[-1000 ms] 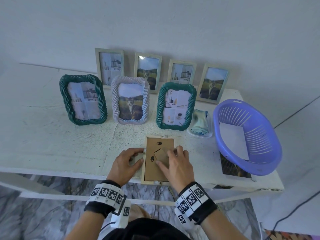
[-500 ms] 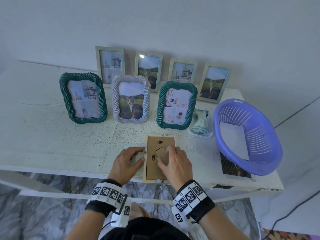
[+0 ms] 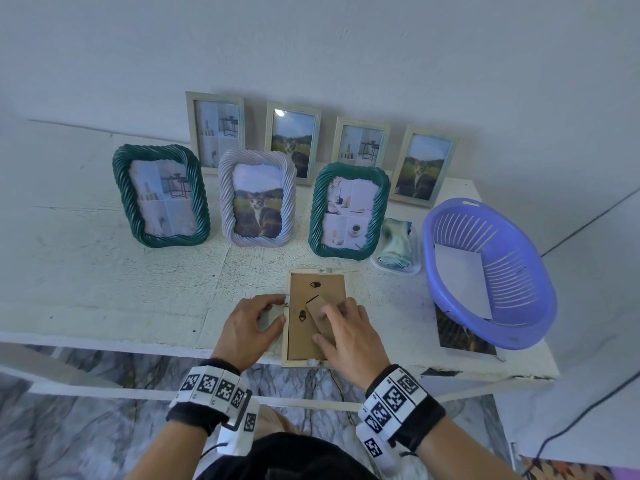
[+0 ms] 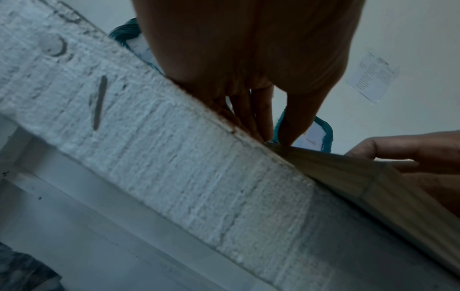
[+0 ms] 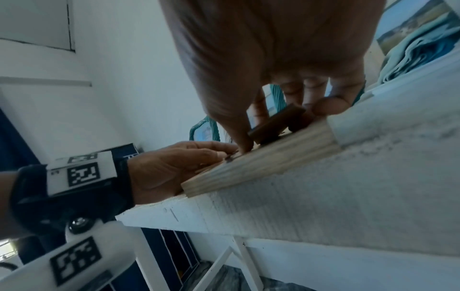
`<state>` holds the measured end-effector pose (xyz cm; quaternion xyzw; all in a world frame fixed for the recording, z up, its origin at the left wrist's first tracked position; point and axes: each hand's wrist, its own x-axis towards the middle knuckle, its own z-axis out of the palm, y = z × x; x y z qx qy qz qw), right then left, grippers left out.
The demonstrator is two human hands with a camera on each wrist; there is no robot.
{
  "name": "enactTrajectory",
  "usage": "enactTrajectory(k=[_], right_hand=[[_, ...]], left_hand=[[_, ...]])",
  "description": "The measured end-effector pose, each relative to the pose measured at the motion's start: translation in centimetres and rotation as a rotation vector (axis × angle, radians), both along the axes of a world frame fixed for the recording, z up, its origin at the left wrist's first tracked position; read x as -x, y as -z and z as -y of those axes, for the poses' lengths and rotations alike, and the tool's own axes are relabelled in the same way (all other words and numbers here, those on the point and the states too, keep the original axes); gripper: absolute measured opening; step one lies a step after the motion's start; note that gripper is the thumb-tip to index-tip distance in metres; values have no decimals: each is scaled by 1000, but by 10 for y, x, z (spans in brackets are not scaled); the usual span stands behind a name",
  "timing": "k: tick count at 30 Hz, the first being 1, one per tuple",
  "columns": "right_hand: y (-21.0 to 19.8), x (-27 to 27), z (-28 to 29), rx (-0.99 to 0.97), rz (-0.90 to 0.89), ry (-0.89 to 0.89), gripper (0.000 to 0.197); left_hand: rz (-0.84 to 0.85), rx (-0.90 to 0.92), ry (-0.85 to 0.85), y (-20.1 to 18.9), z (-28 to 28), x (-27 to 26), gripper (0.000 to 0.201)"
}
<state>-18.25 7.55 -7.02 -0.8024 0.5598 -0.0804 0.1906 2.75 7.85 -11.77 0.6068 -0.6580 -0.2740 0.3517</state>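
Both hands on a face-down picture frame (image 3: 313, 285) at the near edge of the desk (image 3: 121, 292).
The right hand (image 3: 349, 337) rests on the frame's brown back, and its fingers (image 5: 328, 106) and thumb are grasping the cardboard stand flap (image 3: 317, 311), lifted a little off the backing. The left hand (image 3: 249, 327) sits just beside it, its thumb and forefinger curled onto the frame's left rail. Beyond stand a lilac frame (image 3: 258, 197) and a green frame (image 3: 348, 211). A purple basket (image 3: 519, 327) is further right.

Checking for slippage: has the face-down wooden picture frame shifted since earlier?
No: the light wooden picture frame still overhangs the front edge of the white table.
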Motion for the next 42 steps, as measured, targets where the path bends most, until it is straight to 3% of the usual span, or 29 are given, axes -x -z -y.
enactTrajectory(k=[7,15,25,32,37,39,42], right_hand=[[2,-6,2,50,101,107,22],[4,-3,11,10,172,100,22],[1,2,14,-10,177,58,21],[5,5,14,19,162,32,26],[7,7,10,49,138,-11,29],[6,9,11,57,163,-29,30],[5,17,11,18,206,-63,32]], left_hand=[[89,51,93,-6,-13,6,37],[320,160,406,-15,-36,14,25],[291,207,349,-3,-43,19,20],[150,174,292,-3,-45,26,20],[167,212,343,13,-58,27,18],[111,188,333,10,-55,20,9],[157,200,341,5,-49,12,11]])
